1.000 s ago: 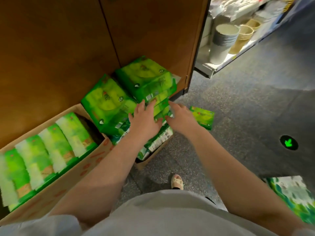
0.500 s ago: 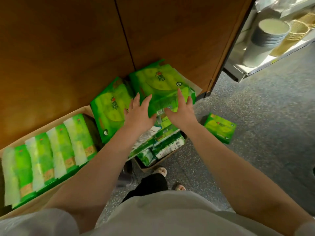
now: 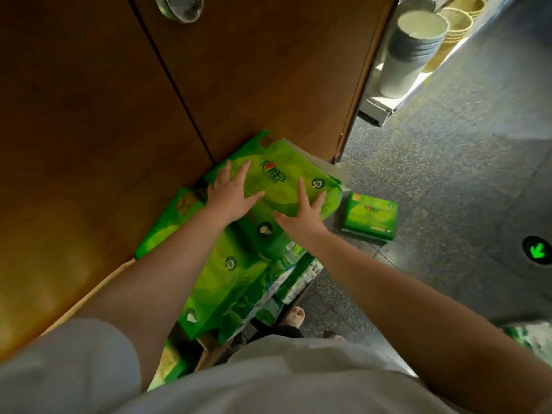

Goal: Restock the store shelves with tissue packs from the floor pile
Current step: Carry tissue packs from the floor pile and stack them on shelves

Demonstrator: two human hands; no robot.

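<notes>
A pile of green tissue packs lies on the floor against a wooden cabinet point(image 3: 239, 70). The top pack point(image 3: 277, 177) is tilted, with its printed face up. My left hand point(image 3: 230, 192) lies flat on its left part, and my right hand point(image 3: 301, 210) lies flat on its near right part. All fingers and both thumbs are spread on the face, not curled around an edge. Under it, another large pack point(image 3: 221, 282) slopes toward me. A further one point(image 3: 173, 222) leans on the cabinet at the left. A small single pack point(image 3: 370, 216) lies apart on the floor to the right.
A cardboard box edge point(image 3: 98, 285) shows under my left arm. At the upper right a low shelf holds stacked pale cups point(image 3: 412, 49) and woven baskets point(image 3: 457, 19). A green arrow light point(image 3: 537, 251) glows in the grey floor. Another pack point(image 3: 534, 336) sits at the right edge, and my sandalled foot point(image 3: 294, 316) stands below the pile.
Both hands have slid from the near edge of the top pack up onto its face, fingers spreading. The view has moved closer, and the left box of packs is now mostly hidden.
</notes>
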